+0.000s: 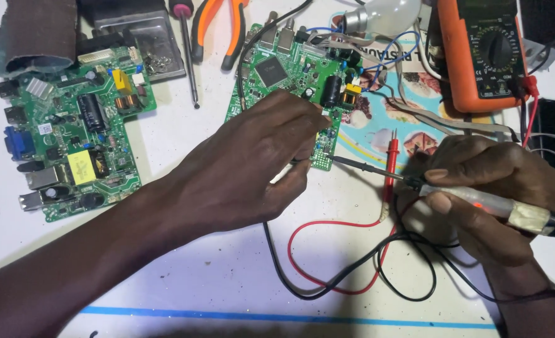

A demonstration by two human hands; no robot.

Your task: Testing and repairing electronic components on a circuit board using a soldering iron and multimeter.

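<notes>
Between both hands, probe (377, 170) lies long axis 9-to-3, tip at circuit board (290, 81) edge. Right hand (484, 188) pinches its handle at 3; left hand (252, 169), fingers curled, presses board.

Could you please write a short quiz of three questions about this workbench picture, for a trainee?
1. True or false: the right hand holds a soldering iron whose thin tip points toward the middle circuit board.
2. Which thing lies above the right hand? A) the orange meter B) a hammer C) a cup
3. What does the left hand rest on?

Key
1. True. The iron lies in the fingers, tip toward the board's lower edge.
2. A. The orange meter with its round dial lies at the top right.
3. The middle circuit board; the other circuit board lies apart on the left, untouched.
</notes>
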